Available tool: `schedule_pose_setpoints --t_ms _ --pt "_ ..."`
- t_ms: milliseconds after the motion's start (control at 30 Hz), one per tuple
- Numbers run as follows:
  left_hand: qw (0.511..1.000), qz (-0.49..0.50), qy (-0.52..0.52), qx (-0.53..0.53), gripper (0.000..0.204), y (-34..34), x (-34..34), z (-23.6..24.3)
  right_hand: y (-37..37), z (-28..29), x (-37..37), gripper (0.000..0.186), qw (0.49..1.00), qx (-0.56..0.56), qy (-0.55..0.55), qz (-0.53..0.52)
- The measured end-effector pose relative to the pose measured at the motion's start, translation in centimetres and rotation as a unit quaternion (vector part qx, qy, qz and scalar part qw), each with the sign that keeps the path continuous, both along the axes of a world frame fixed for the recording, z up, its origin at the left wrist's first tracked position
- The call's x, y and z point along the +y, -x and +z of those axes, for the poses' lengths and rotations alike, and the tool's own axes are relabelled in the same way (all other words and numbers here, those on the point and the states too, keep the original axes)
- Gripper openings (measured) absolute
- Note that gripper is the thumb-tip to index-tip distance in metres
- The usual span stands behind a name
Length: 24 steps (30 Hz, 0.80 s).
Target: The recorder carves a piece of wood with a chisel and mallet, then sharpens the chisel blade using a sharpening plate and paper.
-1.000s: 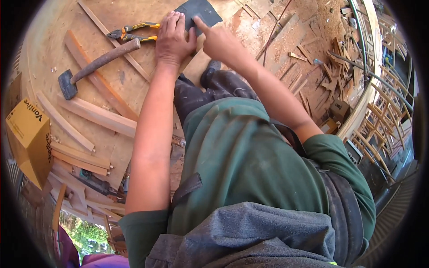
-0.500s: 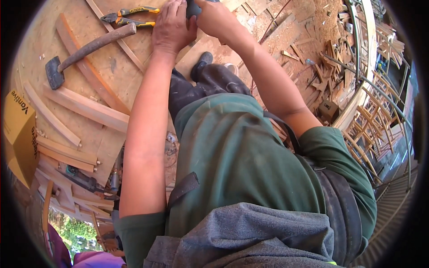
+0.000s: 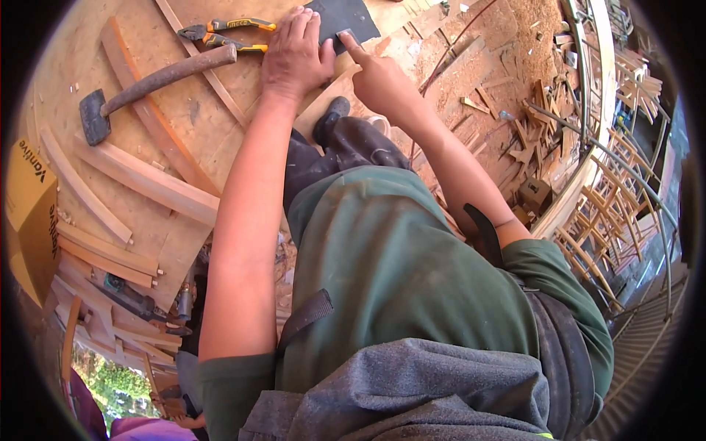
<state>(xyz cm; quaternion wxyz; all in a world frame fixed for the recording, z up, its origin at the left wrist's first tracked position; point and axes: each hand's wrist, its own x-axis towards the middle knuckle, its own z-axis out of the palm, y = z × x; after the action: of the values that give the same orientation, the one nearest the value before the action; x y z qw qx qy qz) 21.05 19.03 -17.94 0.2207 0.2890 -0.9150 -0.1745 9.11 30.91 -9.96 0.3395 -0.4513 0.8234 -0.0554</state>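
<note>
At the top centre of the frame, the left hand (image 3: 296,53) lies flat with its fingers spread on a dark sheet (image 3: 344,16), which looks like sandpaper, though the view there is bent and I cannot be sure. The sheet rests on the wooden work surface (image 3: 184,110), and its upper part is cut by the edge of the picture. The right hand (image 3: 376,77) is just right of the left one; its index finger is stretched out and the tip presses on the lower edge of the sheet, while the other fingers are curled in. Neither hand grips anything; both only press down.

Just left of the left hand, at the top, lie pliers (image 3: 224,33) with yellow and black handles. Below them, in the upper left, a hammer (image 3: 147,81) with a wooden handle lies across curved wooden strips (image 3: 140,180). At the left edge stands a yellow cardboard box (image 3: 29,198). On the right, wood scraps (image 3: 529,132) and sawdust cover the floor.
</note>
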Motion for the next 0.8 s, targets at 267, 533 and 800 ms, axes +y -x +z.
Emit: schedule_pose_setpoints --t_ms 267,533,800 --pt "1.0 0.009 0.008 0.007 0.05 0.2 -0.1 -0.1 -0.9 0.2 -0.9 0.068 0.997 -0.008 0.049 -0.052" --pt "1.0 0.02 0.005 0.0 0.05 -0.6 -0.3 -0.3 0.0 0.9 -1.9 0.059 0.999 -0.007 0.036 -0.029" --pt "0.994 0.018 -0.064 0.085 0.055 0.9 0.1 -0.2 2.5 -3.5 -1.3 0.043 0.992 0.044 0.118 -0.028"
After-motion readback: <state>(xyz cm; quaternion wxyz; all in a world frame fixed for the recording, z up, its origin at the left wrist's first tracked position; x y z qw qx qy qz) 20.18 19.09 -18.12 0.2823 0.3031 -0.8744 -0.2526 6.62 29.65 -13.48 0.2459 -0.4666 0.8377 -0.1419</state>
